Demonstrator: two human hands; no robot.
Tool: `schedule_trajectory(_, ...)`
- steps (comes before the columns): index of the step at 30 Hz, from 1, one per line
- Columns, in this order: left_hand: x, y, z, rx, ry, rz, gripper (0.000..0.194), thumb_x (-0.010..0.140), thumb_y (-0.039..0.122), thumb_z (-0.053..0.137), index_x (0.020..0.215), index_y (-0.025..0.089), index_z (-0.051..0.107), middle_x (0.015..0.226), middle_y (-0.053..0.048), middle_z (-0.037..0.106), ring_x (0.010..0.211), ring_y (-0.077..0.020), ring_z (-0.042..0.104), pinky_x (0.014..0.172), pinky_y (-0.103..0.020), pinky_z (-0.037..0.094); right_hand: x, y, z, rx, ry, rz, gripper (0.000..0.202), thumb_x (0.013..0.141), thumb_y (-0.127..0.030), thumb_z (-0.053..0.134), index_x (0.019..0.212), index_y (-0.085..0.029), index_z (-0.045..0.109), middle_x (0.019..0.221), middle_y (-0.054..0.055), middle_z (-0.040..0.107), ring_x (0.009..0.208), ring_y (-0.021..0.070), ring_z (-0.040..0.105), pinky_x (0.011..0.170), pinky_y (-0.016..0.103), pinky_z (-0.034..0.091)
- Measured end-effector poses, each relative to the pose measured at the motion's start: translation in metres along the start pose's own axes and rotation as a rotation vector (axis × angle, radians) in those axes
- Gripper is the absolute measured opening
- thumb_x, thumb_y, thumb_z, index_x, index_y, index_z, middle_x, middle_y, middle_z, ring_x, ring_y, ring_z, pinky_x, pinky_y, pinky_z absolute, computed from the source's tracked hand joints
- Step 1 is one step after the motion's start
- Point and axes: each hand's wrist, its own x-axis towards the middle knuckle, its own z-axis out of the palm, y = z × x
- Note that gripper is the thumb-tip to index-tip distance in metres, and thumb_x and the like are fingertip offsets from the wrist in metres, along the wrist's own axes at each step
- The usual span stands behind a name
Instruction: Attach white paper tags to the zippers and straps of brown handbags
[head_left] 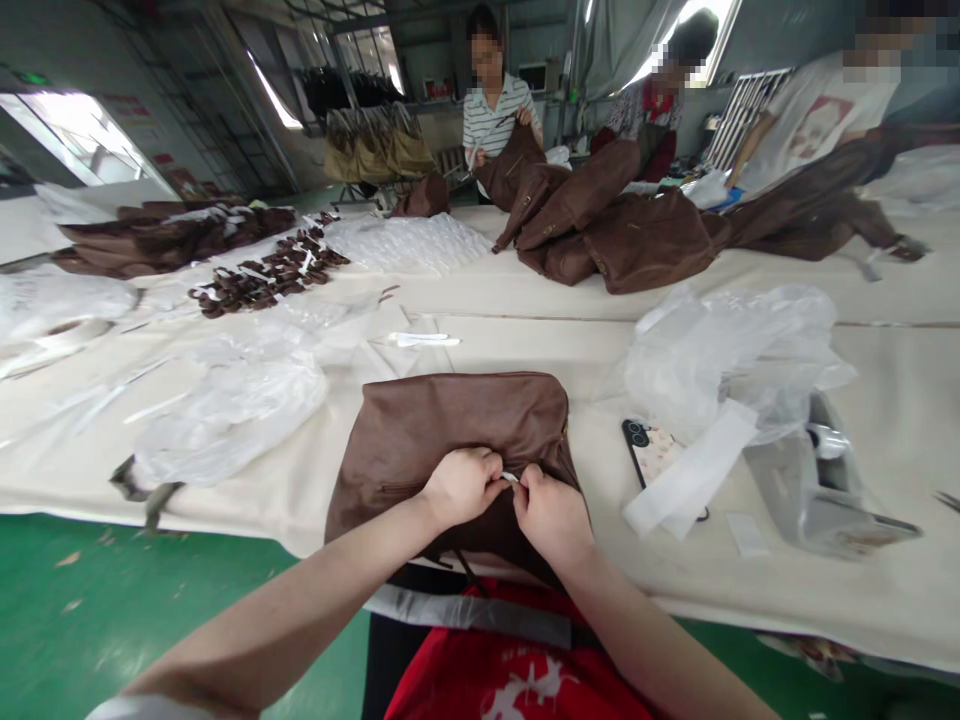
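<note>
A brown bag [465,410], soft and leather-like, lies at the near edge of the table in front of me. Over its middle, my left hand [466,485] is closed, thumb and fingers pinched on a small white strip [510,477]. From the other side my right hand [551,510] pinches the same strip, its fingertips almost touching the left ones. Only a short bit of the strip shows between the fingers. A zip line runs along the bag to the left of my left hand. The bag's lower part is hidden behind my wrists.
Clear plastic bags [232,410] lie left, and more plastic [735,350] lies right beside a phone [652,455] and a grey box [832,470]. White strips [424,340] lie beyond the bag. Farther back are piled brown bags [645,235], brown straps [270,265] and several co-workers [499,110].
</note>
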Motion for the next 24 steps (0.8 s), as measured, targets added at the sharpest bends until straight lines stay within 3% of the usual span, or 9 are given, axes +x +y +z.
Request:
schedule_trajectory(8, 0.004, 0.005, 0.004, 0.026, 0.044, -0.11, 0.017, 0.084, 0.034, 0.064, 0.078, 0.02, 0.057, 0.078, -0.001, 0.063, 0.069, -0.0178, 0.06, 0.062, -0.029, 0.044, -0.001, 0.0, 0.001, 0.0, 0.012, -0.023, 0.008, 0.093, -0.024, 0.05, 0.088, -0.02, 0.054, 0.075, 0.004, 0.069, 0.067, 0.0188, 0.067, 0.053, 0.028, 0.032)
schedule_trajectory(12, 0.005, 0.013, 0.006, 0.069, 0.1, -0.156, 0.015, 0.086, 0.031, 0.059, 0.093, 0.017, 0.058, 0.093, -0.009, 0.064, 0.086, -0.0253, 0.061, 0.073, -0.035, 0.048, -0.003, 0.0, 0.002, 0.01, 0.011, -0.033, 0.009, 0.093, -0.025, 0.05, 0.088, -0.02, 0.055, 0.077, 0.005, 0.069, 0.069, 0.0192, 0.067, 0.055, 0.028, 0.033)
schedule_trajectory(15, 0.011, 0.004, -0.002, 0.088, 0.135, -0.179, 0.013, 0.088, 0.018, 0.049, 0.094, 0.014, 0.06, 0.096, -0.013, 0.063, 0.093, -0.029, 0.06, 0.08, -0.04, 0.047, -0.004, 0.0, 0.003, 0.015, 0.007, -0.039, 0.011, 0.093, -0.026, 0.049, 0.09, -0.019, 0.056, 0.078, 0.006, 0.069, 0.069, 0.0202, 0.066, 0.055, 0.029, 0.033)
schedule_trajectory(17, 0.015, -0.008, -0.012, 0.078, 0.151, -0.185, 0.014, 0.087, 0.013, 0.047, 0.093, 0.014, 0.06, 0.092, -0.012, 0.064, 0.091, -0.0273, 0.061, 0.082, -0.04, 0.047, -0.004, 0.0, 0.003, 0.027, 0.006, -0.041, 0.012, 0.093, -0.026, 0.048, 0.09, -0.018, 0.056, 0.077, 0.007, 0.069, 0.069, 0.0205, 0.066, 0.055, 0.029, 0.034)
schedule_trajectory(20, 0.017, -0.023, -0.026, 0.031, 0.137, -0.132, 0.011, 0.089, 0.017, 0.051, 0.092, 0.017, 0.061, 0.087, -0.005, 0.066, 0.085, -0.0197, 0.063, 0.081, -0.032, 0.048, -0.002, 0.001, 0.004, 0.075, 0.013, -0.041, 0.015, 0.094, -0.028, 0.048, 0.088, -0.019, 0.058, 0.075, 0.006, 0.069, 0.068, 0.0194, 0.066, 0.056, 0.029, 0.035)
schedule_trajectory(24, 0.013, -0.022, -0.031, 0.022, 0.053, -0.042, 0.014, 0.093, 0.022, 0.052, 0.087, 0.021, 0.065, 0.087, 0.0, 0.069, 0.084, -0.0147, 0.064, 0.077, -0.025, 0.047, 0.0, 0.004, 0.006, 0.165, 0.037, -0.033, 0.015, 0.094, -0.03, 0.048, 0.094, -0.02, 0.059, 0.079, 0.004, 0.07, 0.071, 0.0176, 0.067, 0.061, 0.027, 0.039)
